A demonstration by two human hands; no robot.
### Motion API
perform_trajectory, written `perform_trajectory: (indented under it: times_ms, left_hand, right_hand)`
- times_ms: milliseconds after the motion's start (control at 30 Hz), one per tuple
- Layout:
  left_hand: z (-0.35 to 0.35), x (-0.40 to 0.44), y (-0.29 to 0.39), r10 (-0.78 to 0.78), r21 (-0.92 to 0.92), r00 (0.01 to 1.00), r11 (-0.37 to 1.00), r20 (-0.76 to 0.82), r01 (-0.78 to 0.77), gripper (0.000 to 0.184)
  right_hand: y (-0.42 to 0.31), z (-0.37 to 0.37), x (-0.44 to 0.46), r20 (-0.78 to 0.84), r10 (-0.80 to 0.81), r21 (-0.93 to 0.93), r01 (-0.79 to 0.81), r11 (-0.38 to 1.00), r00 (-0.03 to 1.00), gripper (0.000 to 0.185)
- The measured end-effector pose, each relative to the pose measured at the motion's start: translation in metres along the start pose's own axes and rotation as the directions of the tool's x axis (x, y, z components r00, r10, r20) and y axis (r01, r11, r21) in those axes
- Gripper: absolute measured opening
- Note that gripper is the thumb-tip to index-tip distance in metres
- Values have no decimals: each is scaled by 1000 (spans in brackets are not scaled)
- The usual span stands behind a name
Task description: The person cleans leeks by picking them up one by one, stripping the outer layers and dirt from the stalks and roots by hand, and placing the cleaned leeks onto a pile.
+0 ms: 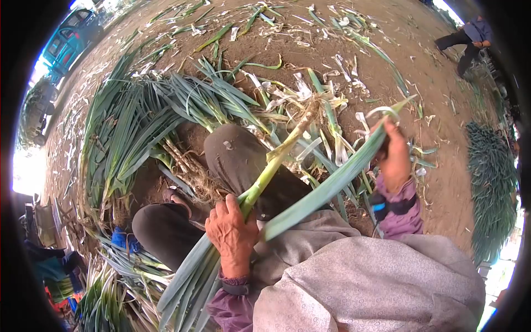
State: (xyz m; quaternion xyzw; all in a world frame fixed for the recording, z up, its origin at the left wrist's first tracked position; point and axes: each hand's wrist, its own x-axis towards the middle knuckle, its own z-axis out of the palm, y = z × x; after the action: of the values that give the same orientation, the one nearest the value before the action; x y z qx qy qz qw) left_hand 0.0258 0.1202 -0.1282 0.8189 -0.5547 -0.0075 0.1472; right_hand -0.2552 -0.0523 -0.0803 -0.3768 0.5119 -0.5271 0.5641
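A leek (265, 177) lies slantwise over my knee, its roots and dirty outer skin pointing up and away. My left hand (231, 232) is wrapped round it where the pale stalk turns into green leaves, and the leaves hang down beside my lap. One broad green leaf (326, 193) runs from beside my left hand up to the right. Its pointed end is in my right hand (394, 152), whose fingers are closed on it. Whether the leaf still joins the stalk is hidden near my left hand.
Leeks (127, 122) are heaped on the soil at the left, more (110, 299) at lower left. Peeled scraps (332, 105) litter the ground ahead. A large leek pile (489, 182) stands at the right. Another person (475, 39) is at the upper right, a blue vehicle (69, 41) upper left.
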Motion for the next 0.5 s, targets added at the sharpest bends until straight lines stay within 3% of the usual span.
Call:
perform_trajectory:
  times_ms: [67, 100, 167, 233, 300, 333, 367, 400, 433, 500]
  left_hand:
    - [-4, 0, 2, -14, -18, 1000, 1000, 11, 15, 50]
    - [-5, -2, 3, 4, 9, 999, 1000, -48, -3, 48]
    - [-13, -4, 3, 21, 66, 996, 998, -91, -15, 47]
    - [-19, -4, 0, 78, 136, 983, 989, -168, -56, 46]
    - [-26, -4, -1, 79, 167, 979, 985, -187, -47, 45]
    - [-28, -4, -1, 83, 178, 977, 983, -197, -48, 45]
    - [-27, -4, -3, 83, 166, 974, 985, -209, -48, 43]
    - [-26, -5, -3, 108, 156, 968, 985, -226, -73, 40]
    - [-27, -5, -4, 132, 148, 961, 984, -241, -98, 38]
    - [-28, -7, -4, 158, 154, 957, 980, -244, -123, 35]
  right_hand:
    - [18, -51, 42, -46, 3, -144, -9, 989, 999, 35]
    - [26, -73, 59, -43, -16, -324, 1, 946, 999, 36]
    - [43, -104, 83, -28, -46, -644, 17, 765, 999, 39]
    - [61, -108, 90, 116, -256, -922, 200, 333, 960, 38]
    - [87, -99, 84, 329, -432, -944, 283, -168, 840, 32]
    - [68, -60, 60, 227, -302, -974, 219, -59, 926, 26]
    - [67, -35, 46, 287, -347, -956, 290, -45, 893, 26]
    - [66, -19, 38, 336, -291, -923, 375, 89, 896, 32]
    - [68, 2, 27, 469, -464, -797, 587, 143, 751, 42]
    - [54, 36, 0, 684, -524, -586, 810, 20, 508, 56]
